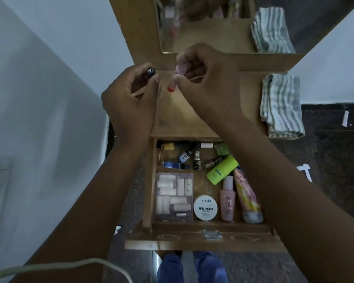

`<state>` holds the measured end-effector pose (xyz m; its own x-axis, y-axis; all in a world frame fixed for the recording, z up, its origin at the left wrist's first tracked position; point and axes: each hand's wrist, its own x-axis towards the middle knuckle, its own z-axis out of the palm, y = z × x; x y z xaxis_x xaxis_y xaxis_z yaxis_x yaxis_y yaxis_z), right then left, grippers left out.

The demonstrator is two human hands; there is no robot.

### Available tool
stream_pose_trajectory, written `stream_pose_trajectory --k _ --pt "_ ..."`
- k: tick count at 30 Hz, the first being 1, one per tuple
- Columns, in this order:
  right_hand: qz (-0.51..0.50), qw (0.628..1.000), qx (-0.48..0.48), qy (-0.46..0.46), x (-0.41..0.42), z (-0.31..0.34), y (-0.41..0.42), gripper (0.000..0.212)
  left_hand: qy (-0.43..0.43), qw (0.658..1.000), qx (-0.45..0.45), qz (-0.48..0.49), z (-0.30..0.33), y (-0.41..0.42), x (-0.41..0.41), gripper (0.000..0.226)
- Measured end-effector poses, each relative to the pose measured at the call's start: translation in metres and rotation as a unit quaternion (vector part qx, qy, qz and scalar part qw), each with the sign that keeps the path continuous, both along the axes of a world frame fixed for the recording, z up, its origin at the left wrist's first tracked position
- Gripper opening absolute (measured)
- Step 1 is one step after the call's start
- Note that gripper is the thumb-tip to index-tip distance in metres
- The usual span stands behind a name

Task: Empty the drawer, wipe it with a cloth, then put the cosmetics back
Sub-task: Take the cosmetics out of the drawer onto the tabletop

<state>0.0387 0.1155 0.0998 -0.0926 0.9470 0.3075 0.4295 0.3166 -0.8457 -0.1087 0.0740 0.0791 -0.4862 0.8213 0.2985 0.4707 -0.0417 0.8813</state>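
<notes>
Right hand (208,78) grip on orange-tipped tube (171,85), possibly lipstick, blurred

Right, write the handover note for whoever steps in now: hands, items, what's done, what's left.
Left hand: shut on a black-capped bottle, above the dresser top.
Right hand: shut on a small orange-tipped bottle, also above the top.
Drawer: open and mostly full: nail polishes, clear case, white nail polish remover tub, green tube, pink bottle, pink tube.
Striped cloth: folded on the top, right side, untouched.
Done: emptying barely begun.
Left: finish emptying, wipe, restock.
</notes>
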Motion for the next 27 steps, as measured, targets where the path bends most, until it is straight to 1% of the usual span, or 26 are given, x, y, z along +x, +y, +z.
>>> stream_pose_trajectory --k 4,8,12,15,22,27 --pt "-0.013 0.997 0.050 -0.049 -0.027 -0.009 0.020 0.018 0.013 1.000 0.017 -0.003 -0.001 0.022 -0.009 0.025" --pt "-0.012 0.990 0.092 -0.104 -0.039 -0.018 0.033 0.010 0.033 0.999 0.023 -0.008 -0.007 0.036 -0.017 0.026" --pt "-0.031 0.986 0.106 -0.128 -0.044 -0.029 0.039 0.011 0.051 0.998 0.029 -0.002 -0.014 0.041 -0.020 0.026" --pt "-0.040 0.985 0.099 -0.133 -0.047 -0.035 0.042 0.014 0.058 0.998 0.031 -0.007 -0.019 0.042 -0.020 0.027" --pt "-0.049 0.985 0.122 -0.115 -0.056 -0.038 0.039 0.017 0.075 0.996 0.036 0.026 -0.023 0.043 -0.030 0.028" --pt "-0.041 0.984 0.124 -0.119 -0.064 -0.040 0.039 0.019 0.062 0.997 0.044 0.025 -0.024 0.043 -0.035 0.029"
